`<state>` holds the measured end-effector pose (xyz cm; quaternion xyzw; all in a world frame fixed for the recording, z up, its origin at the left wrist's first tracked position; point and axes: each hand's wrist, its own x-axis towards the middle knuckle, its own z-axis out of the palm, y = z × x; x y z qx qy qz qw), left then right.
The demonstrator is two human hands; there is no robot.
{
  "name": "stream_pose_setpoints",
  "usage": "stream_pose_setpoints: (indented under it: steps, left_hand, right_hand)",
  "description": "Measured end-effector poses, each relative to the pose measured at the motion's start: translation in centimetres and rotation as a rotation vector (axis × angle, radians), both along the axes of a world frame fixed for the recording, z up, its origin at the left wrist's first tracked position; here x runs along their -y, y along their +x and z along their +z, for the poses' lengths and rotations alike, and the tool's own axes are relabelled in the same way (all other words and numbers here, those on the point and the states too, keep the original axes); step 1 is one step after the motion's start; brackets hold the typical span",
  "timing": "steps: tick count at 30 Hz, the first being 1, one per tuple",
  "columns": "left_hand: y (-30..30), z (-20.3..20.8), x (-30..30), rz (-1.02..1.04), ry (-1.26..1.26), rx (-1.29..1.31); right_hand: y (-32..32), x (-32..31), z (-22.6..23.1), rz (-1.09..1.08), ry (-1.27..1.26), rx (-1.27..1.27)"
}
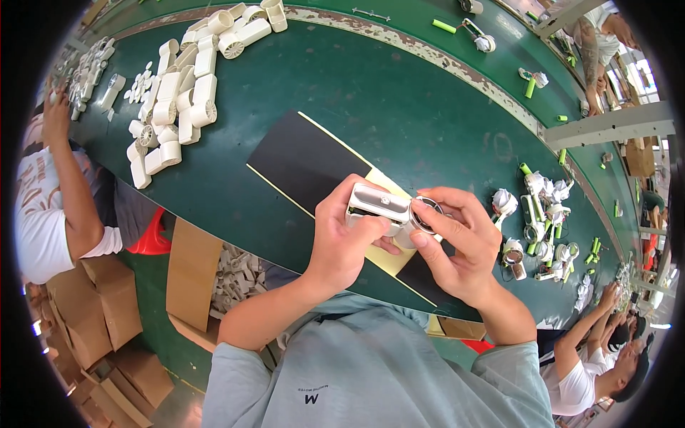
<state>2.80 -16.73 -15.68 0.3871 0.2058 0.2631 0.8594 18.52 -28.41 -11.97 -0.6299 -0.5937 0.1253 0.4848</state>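
Both my hands hold a small white plastic housing [382, 202] above the bench, its long body to the left and a round, dark-ringed end [428, 214] to the right. My left hand [337, 242] is closed around the long body, with the thumb pressed on its near side. The fingers and thumb of my right hand [462, 246] pinch the round end. Beneath them lies a black mat with pale yellow edges [296, 153], partly covered by my hands. What sits inside the housing is too small to make out.
White empty housings [168, 93] are piled at the far left, near small white discs [139, 84]. On the right lie wired assemblies with green cylinders [542, 214]. An open carton of white parts [239, 274] stands below the bench. A co-worker [61, 200] sits at left, others at right.
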Motion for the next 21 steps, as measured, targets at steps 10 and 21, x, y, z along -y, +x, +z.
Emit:
stream_pose_setpoints:
  steps: [10,21]
  left_hand:
    - [-0.7,1.6,-0.3,-0.137,0.053,-0.046]
    - [-1.0,-0.6,-1.1,-0.021,0.772,0.009]
  right_hand:
    - [0.8,0.1,-0.4,0.048,0.002,-0.077]
    - [1.9,0.3,-0.4,0.183,-0.128,-0.325]
